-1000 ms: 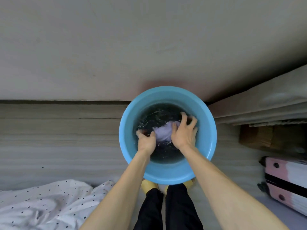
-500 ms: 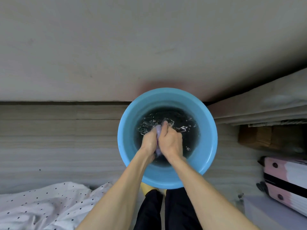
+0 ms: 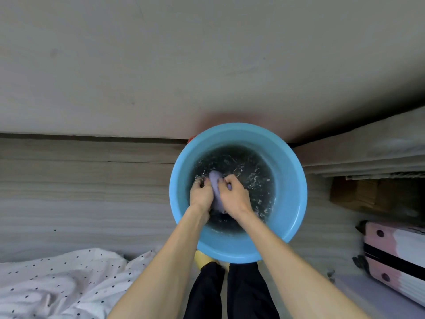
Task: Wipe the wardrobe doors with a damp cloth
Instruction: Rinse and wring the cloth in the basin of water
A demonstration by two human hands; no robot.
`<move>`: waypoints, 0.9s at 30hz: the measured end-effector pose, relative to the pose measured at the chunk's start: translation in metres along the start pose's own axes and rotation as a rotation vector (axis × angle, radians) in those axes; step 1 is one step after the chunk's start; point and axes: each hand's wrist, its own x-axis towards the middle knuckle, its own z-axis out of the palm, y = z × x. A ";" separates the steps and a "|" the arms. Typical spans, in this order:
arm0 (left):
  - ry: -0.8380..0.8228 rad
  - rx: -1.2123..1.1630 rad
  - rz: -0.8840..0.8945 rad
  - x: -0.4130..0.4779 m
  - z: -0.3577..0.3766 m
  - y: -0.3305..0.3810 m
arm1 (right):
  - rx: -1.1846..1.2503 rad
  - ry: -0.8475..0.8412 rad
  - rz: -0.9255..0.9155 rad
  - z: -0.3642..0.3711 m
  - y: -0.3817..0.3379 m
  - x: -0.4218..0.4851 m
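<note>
Gripping one lilac cloth (image 3: 215, 181), lying twelve-to-six, with left hand (image 3: 201, 195) and right hand (image 3: 234, 198) curling round it, over one blue basin (image 3: 295, 192).

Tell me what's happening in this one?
A person leans over a blue basin of water on the floor. The left hand and right hand both grip a bunched purple cloth between them, at the water's surface, apparently washing or wringing it. The water is rippled. The cloth is not at any wardrobe door yet.
</note>
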 end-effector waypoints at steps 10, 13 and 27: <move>-0.182 0.161 0.066 -0.023 0.014 0.011 | -0.325 0.174 -0.054 -0.018 -0.001 0.000; -0.108 0.297 0.146 -0.028 0.009 0.012 | -0.472 0.343 -0.156 -0.031 0.012 0.013; -0.003 1.590 0.879 -0.059 -0.057 -0.002 | -0.360 -0.095 -0.082 -0.039 0.040 -0.030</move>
